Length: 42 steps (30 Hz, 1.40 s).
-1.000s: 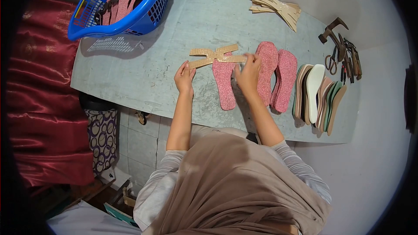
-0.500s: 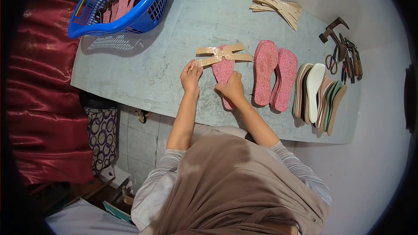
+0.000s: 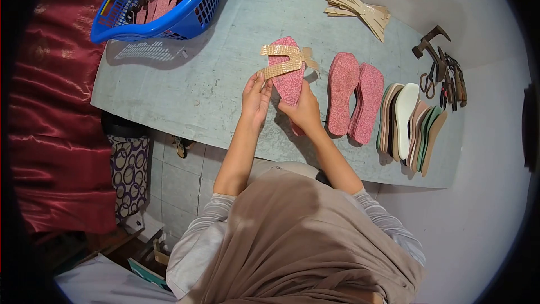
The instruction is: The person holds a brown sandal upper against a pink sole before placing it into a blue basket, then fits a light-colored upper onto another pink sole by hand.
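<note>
A: State the position of the left hand.
B: The left hand (image 3: 257,101) is near the centre of the frame, fingertips pinching one end of a tan strap (image 3: 281,69).

A: And the right hand?
B: The right hand (image 3: 304,110) sits just beside it, gripping a pink sole (image 3: 288,85) by its narrower part, thumb on the face.

A: How do strap and sole lie to each other?
B: The strap crosses the sole's broad upper part. Two prongs point left; the ends at right project past the sole's edge and bend downward. Whether the sole's lower end touches the bench (image 3: 219,98), I cannot tell.

A: What stands to the right of the hands?
B: Two stacks of pink soles (image 3: 343,94) side by side, then a row of coloured soles (image 3: 406,121) leaning together, a white one among them.

A: Upper right?
B: A fanned pile of straps (image 3: 364,14), a hammer (image 3: 432,40), and scissors (image 3: 427,85) below the hammer.

A: Upper left?
B: A blue basket (image 3: 160,32) with yellow-trimmed handles, containing pink pieces and dark straps.
</note>
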Each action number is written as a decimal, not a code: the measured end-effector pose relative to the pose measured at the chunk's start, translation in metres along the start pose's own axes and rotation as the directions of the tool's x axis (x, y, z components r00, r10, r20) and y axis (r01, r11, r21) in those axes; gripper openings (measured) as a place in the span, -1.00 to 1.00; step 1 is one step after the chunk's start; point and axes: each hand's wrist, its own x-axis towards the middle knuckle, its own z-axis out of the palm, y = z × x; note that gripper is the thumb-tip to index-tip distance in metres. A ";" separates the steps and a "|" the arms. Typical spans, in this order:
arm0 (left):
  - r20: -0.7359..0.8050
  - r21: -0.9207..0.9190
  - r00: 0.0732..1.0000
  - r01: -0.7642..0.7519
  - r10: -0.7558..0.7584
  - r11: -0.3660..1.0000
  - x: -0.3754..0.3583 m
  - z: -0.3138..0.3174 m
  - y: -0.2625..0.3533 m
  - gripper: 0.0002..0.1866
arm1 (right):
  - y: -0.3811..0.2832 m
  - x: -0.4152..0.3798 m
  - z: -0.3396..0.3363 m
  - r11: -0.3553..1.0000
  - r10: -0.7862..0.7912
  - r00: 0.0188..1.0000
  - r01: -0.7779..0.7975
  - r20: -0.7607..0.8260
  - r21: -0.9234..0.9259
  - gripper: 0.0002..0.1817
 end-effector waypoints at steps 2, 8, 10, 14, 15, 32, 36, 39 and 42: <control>0.029 -0.049 1.000 -0.006 0.008 0.999 -0.002 0.005 0.004 -0.80 | -0.007 -0.002 -0.003 1.000 -0.013 1.000 0.013 0.000 0.024 -0.32; 0.014 -0.105 0.998 -0.064 0.065 0.992 -0.012 0.016 0.010 -0.80 | -0.015 -0.007 -0.007 0.997 -0.048 0.999 0.050 -0.025 0.062 -0.29; 0.008 -0.115 0.997 -0.081 0.083 0.990 -0.016 0.020 0.015 -0.79 | -0.018 -0.008 -0.009 0.997 -0.058 0.998 0.060 -0.033 0.052 -0.29; 0.031 -0.163 0.993 -0.108 0.115 0.981 -0.008 0.010 0.018 -0.79 | -0.019 -0.009 -0.008 0.997 -0.068 0.997 0.069 -0.036 0.042 -0.27; 0.027 -0.169 0.994 -0.104 0.110 0.980 -0.009 0.009 0.018 -0.80 | -0.019 -0.010 -0.009 0.996 -0.076 0.996 0.078 -0.036 0.043 -0.27; 0.032 -0.168 0.997 -0.060 0.066 0.984 -0.008 0.003 -0.002 -0.77 | -0.023 -0.016 -0.012 0.990 -0.123 0.992 0.125 -0.024 0.065 -0.26; 0.120 -0.150 0.991 0.081 -0.063 0.985 -0.014 0.012 0.003 -0.68 | -0.024 -0.017 -0.013 0.993 -0.100 0.995 0.100 -0.011 0.057 -0.26; 0.145 -0.110 0.982 0.134 -0.118 0.985 -0.022 0.018 0.006 -0.62 | -0.027 -0.018 -0.014 0.998 -0.057 0.998 0.057 -0.003 0.012 -0.26; 0.174 -0.028 0.980 0.108 -0.101 0.994 -0.031 0.027 0.010 -0.60 | -0.026 -0.019 -0.014 0.999 -0.050 0.999 0.050 -0.007 -0.005 -0.27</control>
